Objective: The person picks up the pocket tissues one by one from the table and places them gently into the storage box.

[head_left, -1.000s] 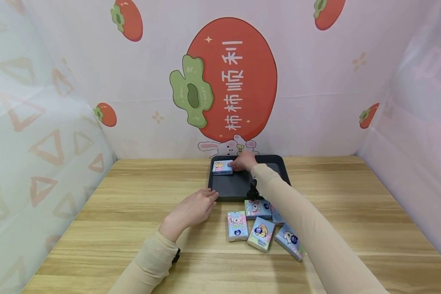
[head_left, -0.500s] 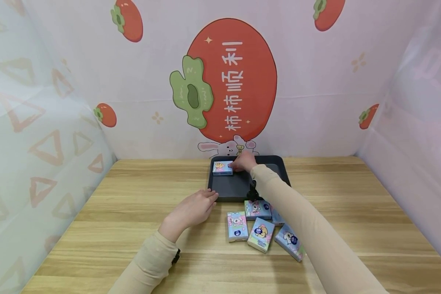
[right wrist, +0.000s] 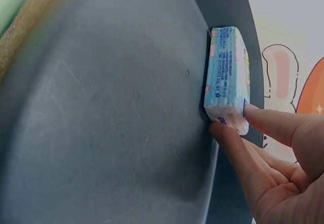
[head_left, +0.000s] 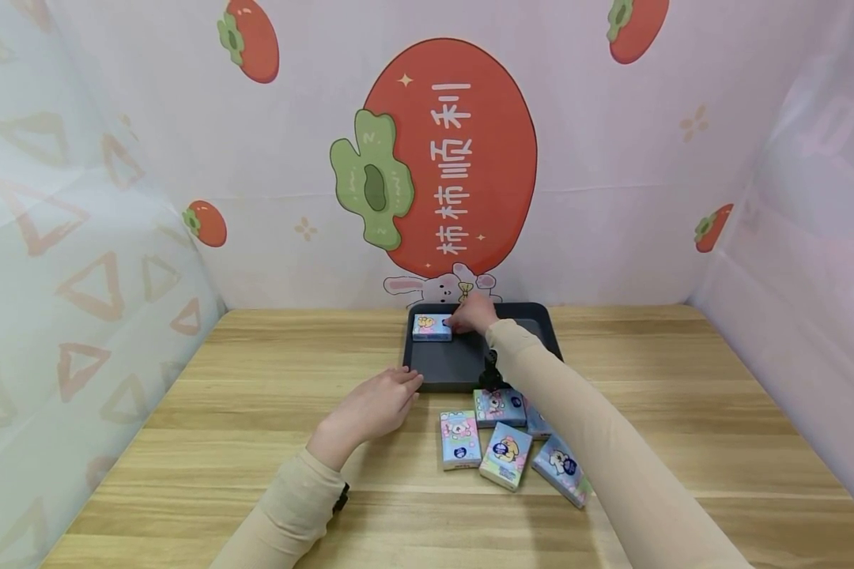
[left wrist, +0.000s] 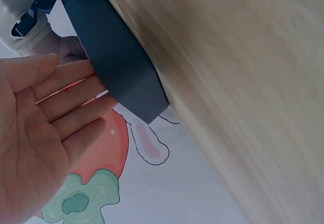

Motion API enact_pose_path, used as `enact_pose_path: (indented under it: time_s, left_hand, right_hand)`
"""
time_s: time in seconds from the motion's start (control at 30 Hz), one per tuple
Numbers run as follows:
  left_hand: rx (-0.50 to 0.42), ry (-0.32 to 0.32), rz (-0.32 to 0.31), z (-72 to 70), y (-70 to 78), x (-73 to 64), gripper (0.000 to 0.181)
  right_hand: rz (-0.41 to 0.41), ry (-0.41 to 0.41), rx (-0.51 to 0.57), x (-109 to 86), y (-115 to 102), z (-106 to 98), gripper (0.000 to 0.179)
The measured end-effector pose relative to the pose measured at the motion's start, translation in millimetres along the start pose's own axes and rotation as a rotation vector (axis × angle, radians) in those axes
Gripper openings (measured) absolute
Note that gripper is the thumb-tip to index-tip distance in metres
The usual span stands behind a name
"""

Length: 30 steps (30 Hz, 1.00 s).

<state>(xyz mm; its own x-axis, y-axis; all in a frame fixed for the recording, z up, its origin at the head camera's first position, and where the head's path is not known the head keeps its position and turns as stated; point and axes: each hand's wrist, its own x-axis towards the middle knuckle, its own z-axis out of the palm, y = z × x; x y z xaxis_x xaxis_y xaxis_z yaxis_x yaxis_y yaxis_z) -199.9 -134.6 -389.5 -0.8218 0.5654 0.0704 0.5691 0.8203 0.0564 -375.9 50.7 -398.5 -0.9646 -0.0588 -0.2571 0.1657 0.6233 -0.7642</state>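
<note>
A dark grey tray (head_left: 444,367) lies at the back of the table, with one blue pocket tissue pack (head_left: 432,327) in its far left corner. My right hand (head_left: 474,313) reaches over the tray and pinches the right end of that pack. In the right wrist view, the pack (right wrist: 223,70) sits against the tray wall, one fingertip on its printed face and another at its end. My left hand (head_left: 380,401) rests at the tray's near left corner. The left wrist view shows its fingers (left wrist: 76,100) nearly straight, their tips at the tray's outer wall (left wrist: 116,57).
In front of the tray lie several more tissue packs, among them an upright-turned one (head_left: 459,439), a tilted one (head_left: 506,456) and one at the right (head_left: 561,471). My right forearm passes over part of this group. A printed cloth wall (head_left: 292,142) stands behind the table (head_left: 292,356).
</note>
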Motion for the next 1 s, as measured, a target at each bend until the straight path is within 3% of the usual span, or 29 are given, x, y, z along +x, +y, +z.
enact_pose_path:
  time_s: [0.77,1.0]
  left_hand:
    - [0.005,-0.001,-0.007,-0.4,1.1,-1.6,0.035]
    - [0.004,-0.008,-0.021,0.3,1.3,-1.3,0.035]
  right_hand:
    - [0.004,-0.025,-0.013,1.7,1.5,-6.5,0.024]
    - [-0.020,-0.031,-0.057,-7.2,2.6,-14.8,0.024]
